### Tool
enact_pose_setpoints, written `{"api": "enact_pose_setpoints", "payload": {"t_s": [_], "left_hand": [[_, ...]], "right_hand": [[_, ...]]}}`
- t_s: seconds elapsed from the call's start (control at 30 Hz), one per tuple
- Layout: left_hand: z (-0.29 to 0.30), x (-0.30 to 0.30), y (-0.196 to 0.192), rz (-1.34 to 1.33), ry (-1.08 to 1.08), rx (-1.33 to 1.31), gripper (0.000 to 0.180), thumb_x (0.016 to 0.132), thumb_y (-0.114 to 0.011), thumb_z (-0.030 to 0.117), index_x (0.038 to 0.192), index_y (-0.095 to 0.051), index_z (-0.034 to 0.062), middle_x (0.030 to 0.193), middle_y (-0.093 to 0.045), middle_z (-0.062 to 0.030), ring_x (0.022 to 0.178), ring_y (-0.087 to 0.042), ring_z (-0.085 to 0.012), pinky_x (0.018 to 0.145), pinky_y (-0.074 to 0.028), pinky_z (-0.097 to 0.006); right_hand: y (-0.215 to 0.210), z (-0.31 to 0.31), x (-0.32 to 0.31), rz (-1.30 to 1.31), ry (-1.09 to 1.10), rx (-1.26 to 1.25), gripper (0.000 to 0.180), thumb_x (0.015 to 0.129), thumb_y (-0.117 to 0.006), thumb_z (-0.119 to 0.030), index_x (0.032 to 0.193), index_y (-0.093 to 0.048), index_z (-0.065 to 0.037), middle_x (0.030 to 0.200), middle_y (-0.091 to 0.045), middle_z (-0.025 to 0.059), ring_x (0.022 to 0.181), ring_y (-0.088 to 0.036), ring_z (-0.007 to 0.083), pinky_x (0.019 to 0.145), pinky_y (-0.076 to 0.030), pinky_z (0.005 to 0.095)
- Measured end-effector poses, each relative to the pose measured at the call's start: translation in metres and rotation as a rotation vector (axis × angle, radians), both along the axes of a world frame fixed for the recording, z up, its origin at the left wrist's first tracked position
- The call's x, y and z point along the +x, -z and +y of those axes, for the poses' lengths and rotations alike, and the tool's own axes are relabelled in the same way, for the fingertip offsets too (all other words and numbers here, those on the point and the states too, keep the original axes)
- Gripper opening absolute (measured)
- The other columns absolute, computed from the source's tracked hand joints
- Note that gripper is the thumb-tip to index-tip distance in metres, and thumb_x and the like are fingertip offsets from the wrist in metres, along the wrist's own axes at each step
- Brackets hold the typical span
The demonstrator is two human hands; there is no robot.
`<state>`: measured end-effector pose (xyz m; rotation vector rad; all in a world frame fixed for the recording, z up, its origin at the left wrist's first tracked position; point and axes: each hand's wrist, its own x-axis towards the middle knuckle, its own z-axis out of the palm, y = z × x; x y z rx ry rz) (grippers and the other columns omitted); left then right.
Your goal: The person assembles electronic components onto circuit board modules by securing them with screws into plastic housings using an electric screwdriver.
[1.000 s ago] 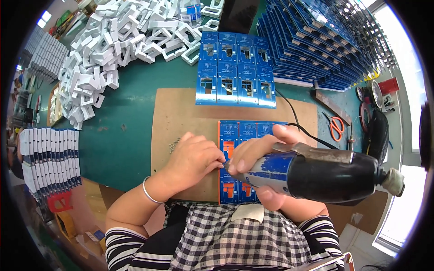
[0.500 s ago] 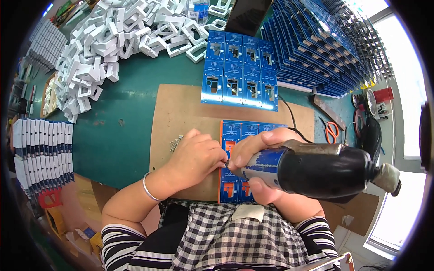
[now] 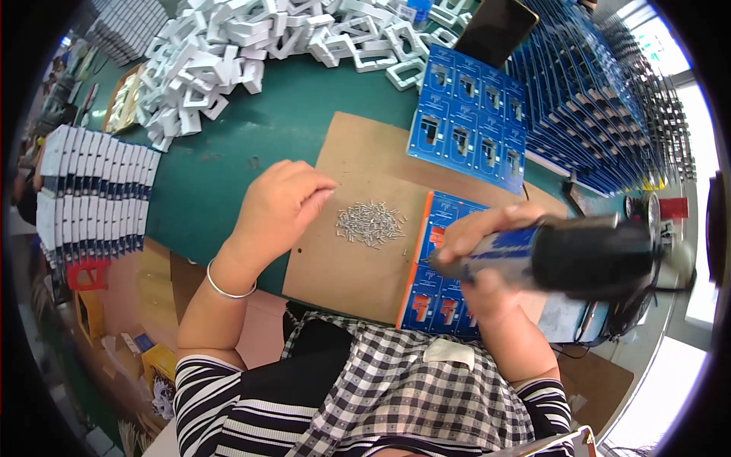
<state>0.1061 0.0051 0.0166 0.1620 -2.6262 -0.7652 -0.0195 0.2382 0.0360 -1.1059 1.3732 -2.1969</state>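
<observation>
My right hand [image 3: 487, 247] is wrapped round a power screwdriver [image 3: 586, 255] with a grey, blue and black body, blurred by motion. Its tip points left, over a blue circuit board panel [image 3: 435, 288] that lies in an orange fixture [image 3: 413, 279]. Orange shows through the panel's cut-outs. My left hand [image 3: 282, 202] hovers left of a heap of small silver screws [image 3: 371, 223]; thumb and fingertips are pinched together. Whatever they hold, if anything, is too small to see. The screws lie on a brown board [image 3: 346, 274] on the green table [image 3: 202, 206].
Another blue panel [image 3: 468, 114] sits behind the work, beside a tall stack of blue panels [image 3: 586, 99]. White plastic frames [image 3: 221, 57] are heaped at the back left. Rows of white-and-blue assembled parts [image 3: 95, 194] stand at the left edge. A dark flat object [image 3: 499, 32] leans at the back.
My left hand has left the screwdriver's tip and moved left past the screws, uncovering the heap. The screwdriver stays over the panel in my right hand. The whole view has shifted and tilted.
</observation>
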Motion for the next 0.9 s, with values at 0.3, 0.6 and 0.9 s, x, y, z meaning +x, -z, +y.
{"api": "enact_pose_setpoints", "payload": {"t_s": [0.3,0.6,0.9], "left_hand": [[0.017,0.007,0.019,-0.054,0.081,-0.207,0.012,0.074,-0.069,0.002,0.085,-0.065,0.006,0.079,-0.059,-0.006,0.075,-0.059,-0.0249,0.064,-0.049,-0.035],[0.035,-0.003,0.006,-0.076,0.107,-0.187,0.017,0.072,-0.069,0.004,0.086,-0.06,0.0093,0.084,-0.058,-0.005,0.079,-0.06,-0.0242,0.065,-0.049,-0.035],[0.108,-0.045,0.0,-0.056,0.497,-0.226,0.022,0.07,-0.07,0.008,0.088,-0.058,0.0108,0.093,-0.055,-0.0043,0.09,-0.053,-0.023,0.076,-0.043,-0.037]], "right_hand": [[-0.004,0.024,-0.011,-0.345,0.305,-0.03,0.066,0.082,-0.066,-0.042,0.13,-0.036,-0.009,0.08,-0.052,0.0069,0.068,-0.057,0.0216,0.068,-0.047,0.0367],[-0.029,0.07,-0.011,0.136,0.054,-0.166,0.072,0.079,-0.075,-0.014,0.136,-0.032,-0.005,0.089,-0.063,0.012,0.081,-0.064,0.0253,0.079,-0.053,0.0408],[-0.023,0.091,-0.01,0.102,0.127,-0.105,0.071,0.078,-0.072,-0.007,0.136,-0.032,-0.005,0.089,-0.063,0.0107,0.083,-0.065,0.0221,0.08,-0.053,0.0356]]}}
